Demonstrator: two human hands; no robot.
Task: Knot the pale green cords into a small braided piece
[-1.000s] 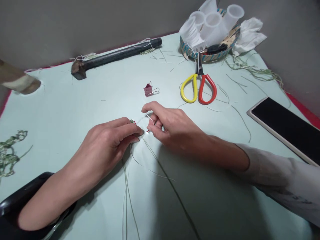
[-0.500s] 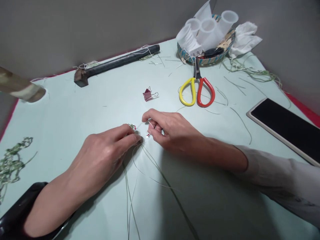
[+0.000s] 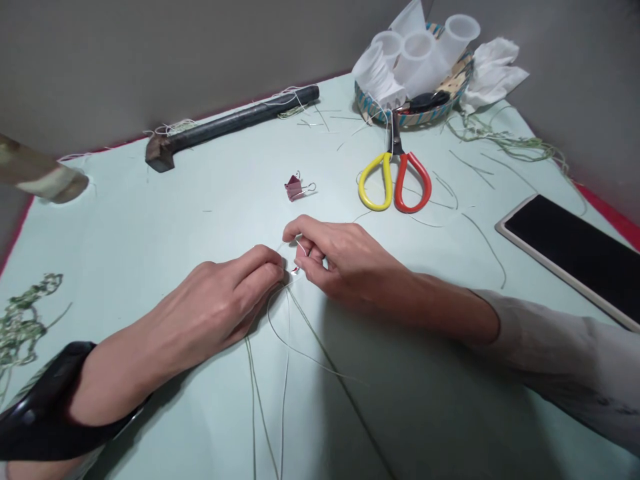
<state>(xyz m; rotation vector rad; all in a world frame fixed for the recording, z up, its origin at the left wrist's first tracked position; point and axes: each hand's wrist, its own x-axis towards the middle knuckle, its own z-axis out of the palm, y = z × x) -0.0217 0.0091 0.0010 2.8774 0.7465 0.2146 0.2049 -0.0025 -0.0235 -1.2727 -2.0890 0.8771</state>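
Note:
My left hand (image 3: 225,293) rests on the pale table with thumb and fingers pinched together. What sits inside that pinch is mostly hidden; thin green cords (image 3: 320,337) and a fine white thread (image 3: 286,373) run out from under it toward me. Just right of it, my right hand (image 3: 345,260) is closed, index finger bent, with a white thread (image 3: 301,248) looped around its fingers. A tiny red and white piece (image 3: 295,270) shows at the right thumb tip, between the two hands. A dark pink binder clip (image 3: 295,189) lies beyond the fingers.
Yellow and red handled scissors (image 3: 395,173) lean on a woven basket (image 3: 367,110) of white plastic tubes. A hammer (image 3: 235,127) lies along the back edge. A phone (image 3: 575,260) is at right, knotted green cord (image 3: 27,320) at left, and cord offcuts (image 3: 505,140) near the basket.
My left hand has shifted right, closer to my right hand, and its fingers now cover the green and red bit seen before. My right hand has barely moved.

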